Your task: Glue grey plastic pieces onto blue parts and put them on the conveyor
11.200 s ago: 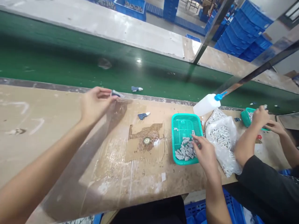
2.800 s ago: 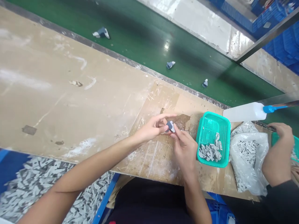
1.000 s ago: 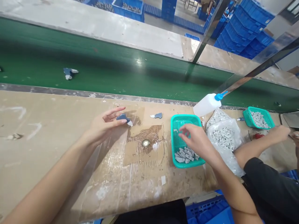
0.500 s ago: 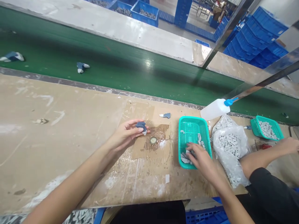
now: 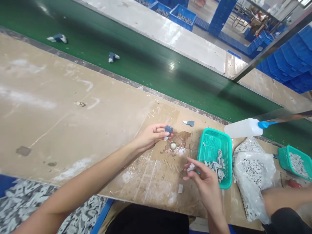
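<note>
My left hand (image 5: 156, 135) pinches a small blue-grey part (image 5: 168, 130) with a whitish lower end, above the cardboard pad. My right hand (image 5: 203, 178) holds a small light grey piece (image 5: 191, 167) between thumb and fingers, just left of the green basket (image 5: 228, 156). Several grey and white pieces (image 5: 216, 166) lie in that basket. A round, pale-centred item (image 5: 173, 145) sits on the wet-looking cardboard between my hands. Another blue-and-white part (image 5: 189, 123) rests on the table beyond it.
A white bottle (image 5: 243, 128) with a blue nozzle leans behind the basket. Right of it are a plastic bag of pieces (image 5: 253, 169), a second green basket (image 5: 298, 164) and another person's arm (image 5: 287, 200). Parts (image 5: 113, 57) lie on the green belt (image 5: 146, 73).
My right hand has come out of the basket, moving left with a small grey piece. My left hand still holds the blue-grey part. The camera view has shifted and tilted.
</note>
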